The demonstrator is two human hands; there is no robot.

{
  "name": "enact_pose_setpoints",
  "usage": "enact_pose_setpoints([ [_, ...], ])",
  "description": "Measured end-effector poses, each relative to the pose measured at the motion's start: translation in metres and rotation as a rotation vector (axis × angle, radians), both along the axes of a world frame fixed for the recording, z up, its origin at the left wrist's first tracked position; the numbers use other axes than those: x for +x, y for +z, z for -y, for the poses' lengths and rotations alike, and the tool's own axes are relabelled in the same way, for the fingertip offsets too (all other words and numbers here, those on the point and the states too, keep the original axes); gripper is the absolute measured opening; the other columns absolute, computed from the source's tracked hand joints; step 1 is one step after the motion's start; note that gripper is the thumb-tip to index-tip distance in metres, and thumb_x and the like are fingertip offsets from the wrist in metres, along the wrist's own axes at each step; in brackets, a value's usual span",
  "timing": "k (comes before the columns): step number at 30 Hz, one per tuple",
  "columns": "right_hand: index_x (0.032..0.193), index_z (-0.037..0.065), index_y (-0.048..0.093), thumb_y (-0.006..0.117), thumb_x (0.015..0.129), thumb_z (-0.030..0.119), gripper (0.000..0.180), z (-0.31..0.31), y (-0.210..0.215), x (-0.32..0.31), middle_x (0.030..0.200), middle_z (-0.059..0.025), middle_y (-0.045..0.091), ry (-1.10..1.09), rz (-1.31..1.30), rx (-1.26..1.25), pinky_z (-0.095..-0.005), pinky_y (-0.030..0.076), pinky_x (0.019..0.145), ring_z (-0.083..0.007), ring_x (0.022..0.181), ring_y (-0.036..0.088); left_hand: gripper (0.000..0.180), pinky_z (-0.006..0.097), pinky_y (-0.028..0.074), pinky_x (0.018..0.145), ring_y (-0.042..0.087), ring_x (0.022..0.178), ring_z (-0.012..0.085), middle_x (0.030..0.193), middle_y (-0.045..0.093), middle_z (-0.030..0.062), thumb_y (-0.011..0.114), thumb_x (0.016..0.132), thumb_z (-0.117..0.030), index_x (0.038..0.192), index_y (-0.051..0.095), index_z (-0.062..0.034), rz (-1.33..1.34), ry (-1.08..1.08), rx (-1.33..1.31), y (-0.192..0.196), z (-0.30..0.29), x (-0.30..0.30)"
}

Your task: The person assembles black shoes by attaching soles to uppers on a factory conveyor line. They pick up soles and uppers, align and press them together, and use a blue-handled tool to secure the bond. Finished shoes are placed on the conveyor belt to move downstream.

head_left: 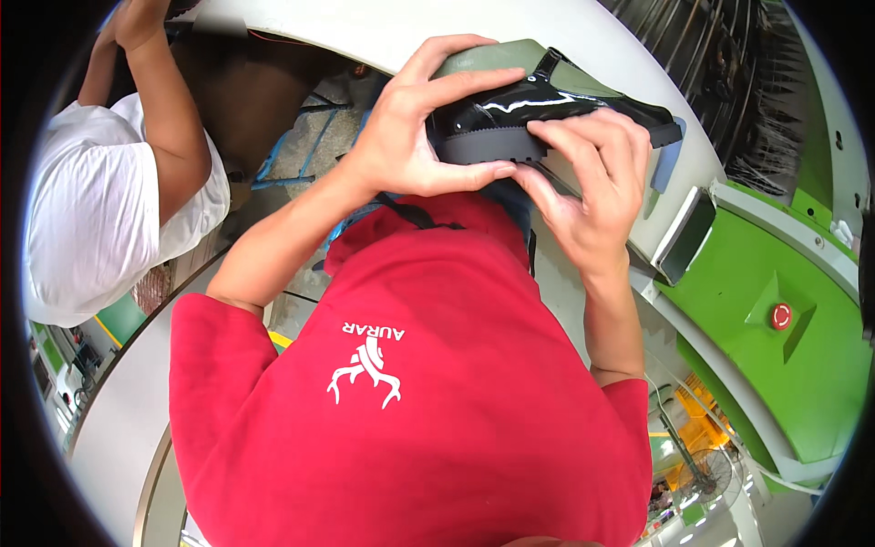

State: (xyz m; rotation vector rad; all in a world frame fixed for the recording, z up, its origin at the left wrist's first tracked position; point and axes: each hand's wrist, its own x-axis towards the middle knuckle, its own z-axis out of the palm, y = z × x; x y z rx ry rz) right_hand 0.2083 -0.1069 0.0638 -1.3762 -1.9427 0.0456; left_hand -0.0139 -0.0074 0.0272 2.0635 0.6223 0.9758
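Both hands hold up a glossy black shoe [519, 109] with a strap and a thick dark sole. An olive-green form, which looks like a shoe last, fills its opening. My left hand [410, 118] is wrapped round the shoe's left end, fingers over the top and thumb along the sole's lower edge. My right hand [597, 182] is closed at the near side, with curled fingertips and thumb against the sole's edge. Whether a small thing lies between those fingertips cannot be made out.
A white worktop [365, 32] curves behind the shoe. Dark bristles or strands [756, 100] hang at the far right. A green machine panel [729, 310] with a red button [781, 316] and a dark screen [688, 235] stands at right. A co-worker in a white shirt [100, 210] is at left.
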Motion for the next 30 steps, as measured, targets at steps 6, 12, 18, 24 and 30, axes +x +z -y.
enact_pose_setpoints([
  [6,0.136,0.009,0.068,0.101,0.066,0.033,0.081,-0.002,0.028,0.041,0.132,-0.0111,0.066,-0.159,-0.035,-0.112,-0.0453,0.047,0.102,-0.0333,0.116,0.063,0.077,0.047,0.051,0.107,0.061,0.128,0.0394,0.139,0.060,0.0203,0.094,0.064,-0.031,0.137,0.073,-0.0170,-0.005,-0.169,0.153,0.019,-0.036,0.007],
  [12,0.129,0.007,0.072,0.100,0.067,0.036,0.074,0.011,0.005,0.041,0.120,-0.0074,0.074,-0.275,0.116,0.013,-0.0417,0.047,0.099,-0.0275,0.108,0.068,0.101,0.052,0.042,0.115,0.054,0.132,0.0481,0.144,0.052,0.0310,0.091,0.072,-0.049,0.151,0.049,-0.0018,-0.188,-0.326,0.243,0.045,-0.059,0.031],
  [18,0.126,0.007,0.073,0.101,0.066,0.037,0.072,0.015,0.001,0.028,0.117,-0.0063,0.076,-0.309,0.070,0.080,-0.0417,0.047,0.098,-0.0266,0.106,0.070,0.098,0.049,0.046,0.106,0.060,0.123,0.0436,0.134,0.059,0.0257,0.091,0.070,-0.050,0.149,0.055,-0.0052,-0.403,-0.256,0.343,0.061,-0.045,0.054],
  [24,0.126,0.007,0.073,0.100,0.067,0.033,0.070,0.022,-0.001,0.013,0.118,-0.0069,0.076,-0.409,0.013,0.100,-0.0419,0.047,0.098,-0.0265,0.107,0.070,0.090,0.050,0.048,0.101,0.061,0.118,0.0429,0.128,0.061,0.0248,0.091,0.067,-0.046,0.144,0.063,-0.0072,-0.355,-0.340,0.389,0.061,-0.058,0.062],
  [30,0.133,0.007,0.072,0.101,0.067,0.028,0.075,0.031,0.025,0.032,0.120,-0.0102,0.076,-0.336,-0.095,-0.165,-0.0412,0.050,0.101,-0.0285,0.109,0.070,0.084,0.051,0.049,0.099,0.060,0.113,0.0437,0.120,0.059,0.0250,0.089,0.066,-0.039,0.140,0.065,-0.0088,-0.531,-0.348,0.331,0.077,-0.053,0.077],
])
